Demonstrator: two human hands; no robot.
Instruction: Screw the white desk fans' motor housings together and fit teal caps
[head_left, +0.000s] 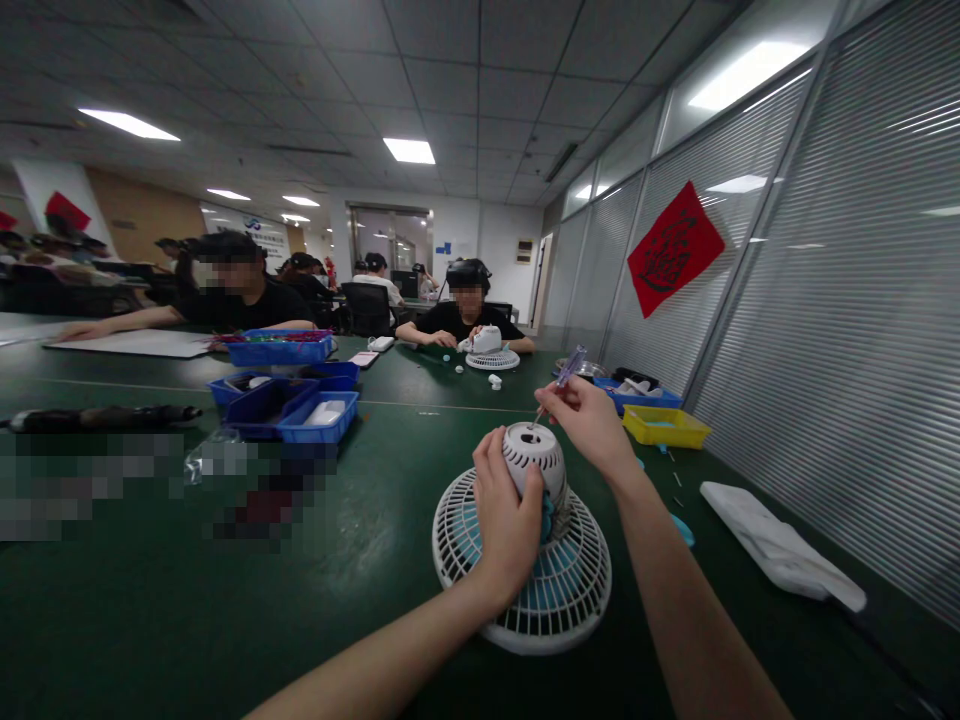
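A white fan [592, 590] lies grille down on the green table, its motor housing [534, 448] pointing up. Light blue blades show through the grille bars. My left hand [504, 515] is wrapped round the left and near side of the housing, thumb toward me. In my right hand [583, 412] is a screwdriver [571, 366] with a clear purplish handle, held tilted between the fingers. Its thin shaft runs down to the top of the housing, by a dark opening there. Whether the tip sits in a screw is too small to tell.
Blue bins [319, 418] stand at the left, near a dark cylindrical tool [105, 418]. On the right are a yellow tray [666, 428], a blue tray, small metal rods and a long white part [780, 545]. Across the table a person handles another fan [491, 358].
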